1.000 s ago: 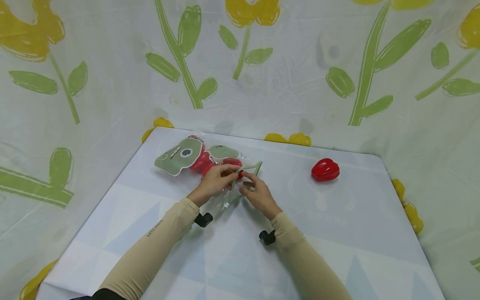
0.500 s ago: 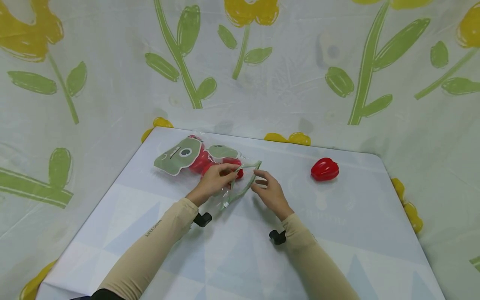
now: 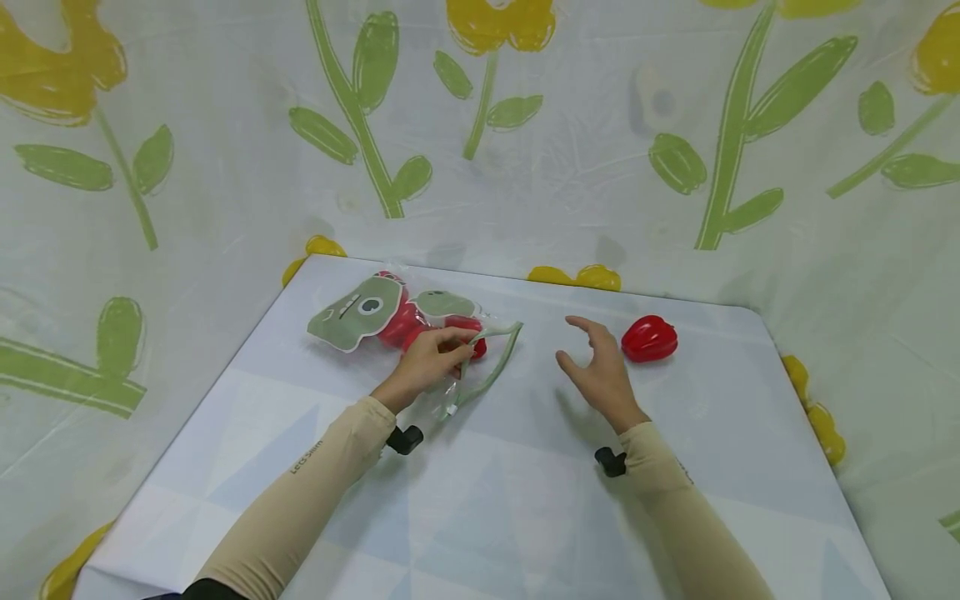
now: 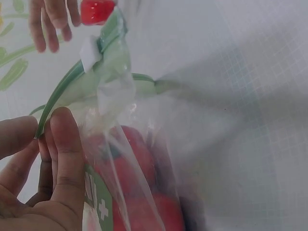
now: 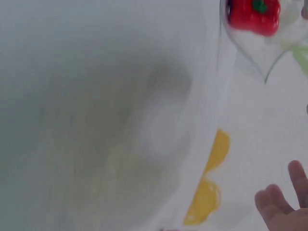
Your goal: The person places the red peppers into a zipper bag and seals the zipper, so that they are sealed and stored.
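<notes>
A clear zip bag (image 3: pixel 358 310) with a green cartoon print lies at the back left of the table, several red things (image 3: pixel 402 327) inside it. In the right wrist view, one of these, a red pepper (image 5: pixel 255 17), shows a green stem. My left hand (image 3: pixel 424 364) pinches the bag's green-edged mouth between thumb and fingers; the mouth gapes. The white slider (image 4: pixel 90 54) sits at one end of the zip. My right hand (image 3: pixel 606 379) is in the air with fingers spread, holding nothing. Just right of it a loose red bell pepper (image 3: pixel 649 339) lies on its side.
The table (image 3: pixel 480 517) has a pale cloth with blue triangles. Behind it hangs a flower-printed curtain (image 3: pixel 570 150), close to the table's back edge. Each wrist carries a small black camera, such as the right wrist camera (image 3: pixel 611 462).
My right hand has left the bag's mouth and moved right toward the loose bell pepper, its fingers spreading wider. My left hand keeps its pinch on the bag, which stays in place.
</notes>
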`<act>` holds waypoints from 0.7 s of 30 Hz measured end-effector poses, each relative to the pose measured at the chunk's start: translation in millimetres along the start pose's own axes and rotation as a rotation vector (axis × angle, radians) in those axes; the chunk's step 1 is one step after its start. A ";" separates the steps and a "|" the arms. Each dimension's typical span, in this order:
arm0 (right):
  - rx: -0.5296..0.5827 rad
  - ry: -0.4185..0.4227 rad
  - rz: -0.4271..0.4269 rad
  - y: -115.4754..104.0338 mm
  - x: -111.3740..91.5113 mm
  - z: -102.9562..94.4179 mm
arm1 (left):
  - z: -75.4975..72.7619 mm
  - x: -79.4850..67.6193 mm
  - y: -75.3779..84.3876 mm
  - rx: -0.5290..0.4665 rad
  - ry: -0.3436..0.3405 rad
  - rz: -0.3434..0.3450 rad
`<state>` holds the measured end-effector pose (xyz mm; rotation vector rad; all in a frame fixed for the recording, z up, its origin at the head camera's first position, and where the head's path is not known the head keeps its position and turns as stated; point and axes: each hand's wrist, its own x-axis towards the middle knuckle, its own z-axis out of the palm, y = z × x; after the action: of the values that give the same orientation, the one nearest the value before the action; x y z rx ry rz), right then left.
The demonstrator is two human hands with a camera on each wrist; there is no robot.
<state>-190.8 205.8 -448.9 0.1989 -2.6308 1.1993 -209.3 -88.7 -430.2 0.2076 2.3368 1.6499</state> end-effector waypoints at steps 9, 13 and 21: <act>-0.036 0.173 -0.004 42.9 13.7 -55.2 | -1.3 -2.1 1.3 0.010 0.005 0.009; -0.018 0.248 0.081 66.2 18.8 -74.4 | -1.9 -1.9 -0.4 0.003 0.008 0.011; -0.128 -0.102 0.103 100.0 27.4 -115.5 | -1.2 -1.5 -1.8 0.014 0.013 0.014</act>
<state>-220.6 357.9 -440.7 0.1053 -2.8259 1.0728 -208.2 -90.7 -431.3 0.2172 2.3621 1.6466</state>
